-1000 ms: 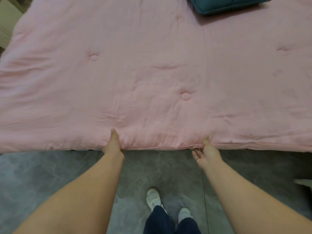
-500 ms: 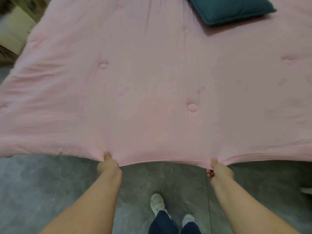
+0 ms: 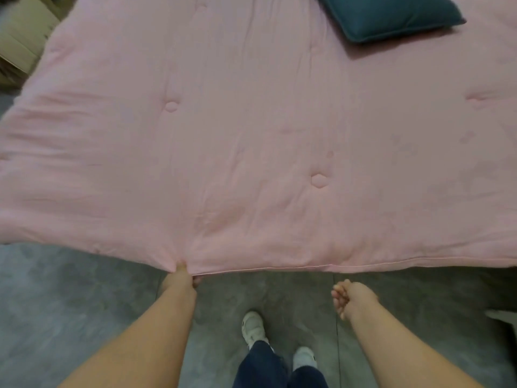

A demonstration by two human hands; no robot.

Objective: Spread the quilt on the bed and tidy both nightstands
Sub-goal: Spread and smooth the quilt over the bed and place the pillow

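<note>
A soft pink padded quilt with stitched button tufts (image 3: 251, 130) lies spread flat across the bed, filling most of the view, its piped near hem hanging just past the bed's near edge above the grey stone-patterned floor (image 3: 70, 303). The left hand (image 3: 179, 280) pinches that near hem left of centre, thumb on top and fingers tucked beneath, so the fabric gathers into small creases at the grip. The right hand (image 3: 349, 296) hangs free of the quilt, just below the hem on the right, its fingers loosely curled around nothing. A dark teal square cushion (image 3: 391, 15) rests on the quilt at the far right. At the far left, beside the bed, part of a pale beige cabinet (image 3: 22, 37) shows, blurred. Two white shoes (image 3: 253, 327) and dark trouser legs stand on the floor between the arms.
</note>
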